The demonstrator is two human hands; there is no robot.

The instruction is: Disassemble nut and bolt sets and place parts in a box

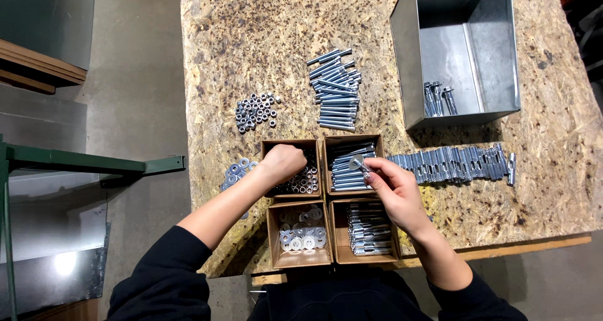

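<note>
Your left hand (282, 163) digs, fingers curled, into a cardboard box of nuts (301, 181). Your right hand (392, 186) pinches a bolt (358, 164) over the box of bolts (352, 167). Assembled anchors (452, 164) line the chipboard bench (251, 32); few lie in the metal bin (465, 44). Many loose parts remain.

Head camera looks straight down, close above workbench (251, 32)
</note>
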